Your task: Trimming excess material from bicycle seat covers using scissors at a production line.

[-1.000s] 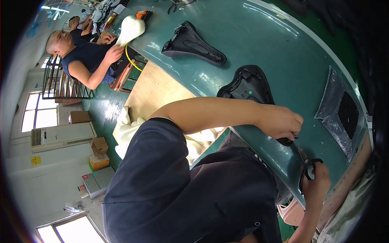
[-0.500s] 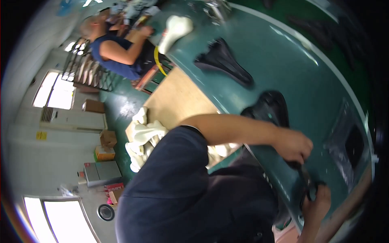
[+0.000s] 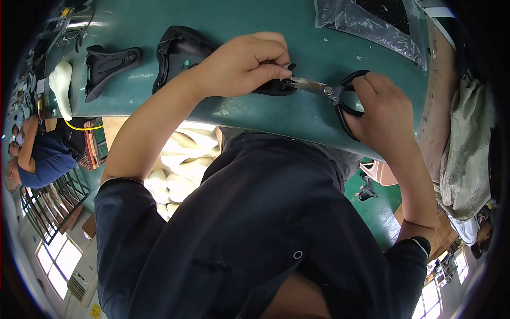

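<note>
Both hands now higher in view, closer together; left hand (image 3: 244, 64) fisted, pinching edge of black saddle (image 3: 180, 50) on green table (image 3: 297, 114); right hand (image 3: 380, 114) gripping scissors (image 3: 324, 90), blades nearly closed at saddle's tip: trimming seems underway

On the green workbench (image 3: 223, 21), bare surface lies open at 12 o'clock between the black saddle (image 3: 180, 50) under the left hand (image 3: 241, 64) and a clear plastic sheet (image 3: 366, 24) at 1 o'clock. The scissors (image 3: 324, 90) in the right hand (image 3: 380, 114) bridge the strip between the hands. At 10 o'clock a second black saddle (image 3: 109, 64) and a white foam saddle form (image 3: 61, 87) crowd the bench end; grey cloth (image 3: 467, 154) hangs at 3 o'clock.
</note>
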The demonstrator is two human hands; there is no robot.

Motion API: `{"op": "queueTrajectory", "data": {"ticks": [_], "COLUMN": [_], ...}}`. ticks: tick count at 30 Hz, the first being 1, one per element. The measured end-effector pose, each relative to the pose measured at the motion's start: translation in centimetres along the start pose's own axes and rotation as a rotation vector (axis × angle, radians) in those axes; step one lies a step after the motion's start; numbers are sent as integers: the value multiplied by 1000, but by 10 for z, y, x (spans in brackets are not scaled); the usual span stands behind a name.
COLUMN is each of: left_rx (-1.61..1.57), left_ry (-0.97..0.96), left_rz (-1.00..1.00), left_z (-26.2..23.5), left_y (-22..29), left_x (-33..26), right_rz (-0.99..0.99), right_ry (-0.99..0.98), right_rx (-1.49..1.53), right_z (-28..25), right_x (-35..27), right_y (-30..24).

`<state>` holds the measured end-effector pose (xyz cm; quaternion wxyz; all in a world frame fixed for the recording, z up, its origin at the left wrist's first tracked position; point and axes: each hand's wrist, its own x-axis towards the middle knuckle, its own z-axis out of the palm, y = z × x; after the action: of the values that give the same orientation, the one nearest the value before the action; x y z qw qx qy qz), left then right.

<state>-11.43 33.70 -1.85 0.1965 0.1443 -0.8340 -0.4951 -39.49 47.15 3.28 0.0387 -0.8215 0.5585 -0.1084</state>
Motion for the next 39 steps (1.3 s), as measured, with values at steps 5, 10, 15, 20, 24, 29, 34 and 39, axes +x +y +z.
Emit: {"op": "queueTrajectory", "data": {"ticks": [5,10,15,20,24,29,34,39], "left_rx": [-59,-83,-70,-123,-186,-314,-325,-424], "left_ry": [-8,-43,-16,10,-12,13,18,47], "left_rz": [-5,-50,50,-50,-62,-107,158,-162], "left_z": [-1,-11,-6,-2,-11,-27,5,14], "left_y": [-3,-1,-4,-4,-4,-5,-27,-14], "left_x": [3,0,5,2,4,-3,17,8], "right_rz": [-26,-87,-165,-250,-213,-225,-183,-118], "right_ry": [-5,9,-16,-131,-153,-73,-75,-368], "right_rx": [-28,-44,-54,-53,-44,-33,-37,8], "right_z": [-1,1,-12,-7,5,-7,0,-10], "right_x": [4,18,32,38,32,50,11,16], "right_y": [2,1,7,22,29,20,35,39]}}
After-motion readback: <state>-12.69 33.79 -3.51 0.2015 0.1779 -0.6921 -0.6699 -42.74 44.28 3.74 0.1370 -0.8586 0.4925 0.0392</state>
